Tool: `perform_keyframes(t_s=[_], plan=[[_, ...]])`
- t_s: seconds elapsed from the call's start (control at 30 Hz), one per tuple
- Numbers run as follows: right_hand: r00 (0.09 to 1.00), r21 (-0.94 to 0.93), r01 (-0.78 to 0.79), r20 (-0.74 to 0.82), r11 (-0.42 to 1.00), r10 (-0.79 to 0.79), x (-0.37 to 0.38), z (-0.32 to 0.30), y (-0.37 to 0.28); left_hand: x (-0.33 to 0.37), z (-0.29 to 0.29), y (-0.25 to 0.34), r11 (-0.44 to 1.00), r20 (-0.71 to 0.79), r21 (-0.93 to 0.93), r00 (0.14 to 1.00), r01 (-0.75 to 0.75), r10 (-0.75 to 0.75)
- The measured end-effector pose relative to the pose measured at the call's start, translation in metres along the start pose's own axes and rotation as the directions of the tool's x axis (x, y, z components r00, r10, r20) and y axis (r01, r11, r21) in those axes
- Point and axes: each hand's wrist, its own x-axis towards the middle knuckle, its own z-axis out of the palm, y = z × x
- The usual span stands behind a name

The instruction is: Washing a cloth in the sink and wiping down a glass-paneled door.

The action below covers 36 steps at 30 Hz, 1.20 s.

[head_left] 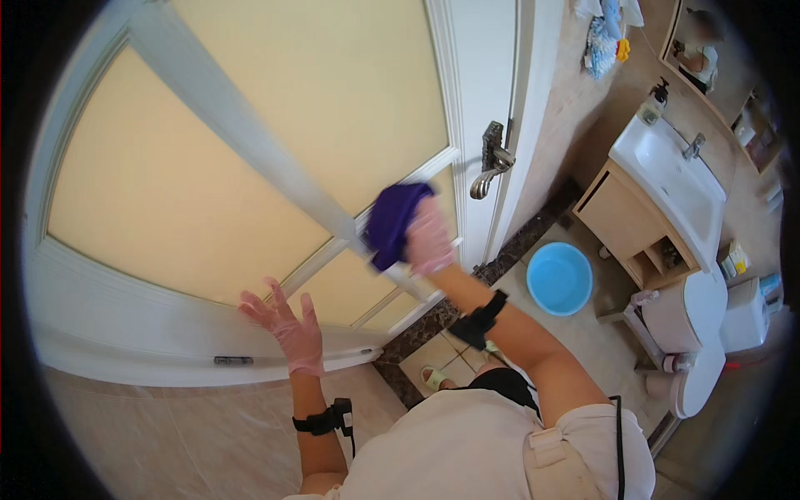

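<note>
We see a tall white door [275, 150] with frosted yellowish glass panes, and right of it a white ceramic sink [667, 171] on a pale wooden cabinet [621, 218]. On the tiled floor [587, 337] we find a round light-blue plastic basin [560, 308]. Our left hand [292, 331], in a translucent glove, holds its grip spread apart by the door's lower rail; we cannot tell whether it touches. Our right hand [429, 239], gloved alike and blurred, has its grip clamped on a crumpled purple cloth [390, 227] at the glazing bars, near an ornate metal handle [493, 158]

Tub [559, 280] right of door [250, 133].
</note>
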Motion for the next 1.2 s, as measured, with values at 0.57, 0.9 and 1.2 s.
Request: perform_keyframes(t_s=[0.57, 0.9, 1.2], plan=[[0.751, -0.01, -0.151, 0.649, 0.989, 0.121, 0.08, -0.037, 0.023, -0.016, -0.003, -0.021, 0.995, 0.029, 0.058, 0.997, -0.079, 0.077], [0.887, 0.635, 0.211, 0.194, 0.743, -0.419, -0.013, -0.041, -0.041, -0.009, -0.006, -0.014, 0.995, 0.094, 0.045, 0.992, -0.088, 0.083], [0.718, 0.783, 0.576, -0.346, 0.236, -0.604, 0.223, -0.103, -0.084, -0.013, -0.005, -0.015, 0.997, 0.17, 0.059, 0.985, -0.052, 0.042]])
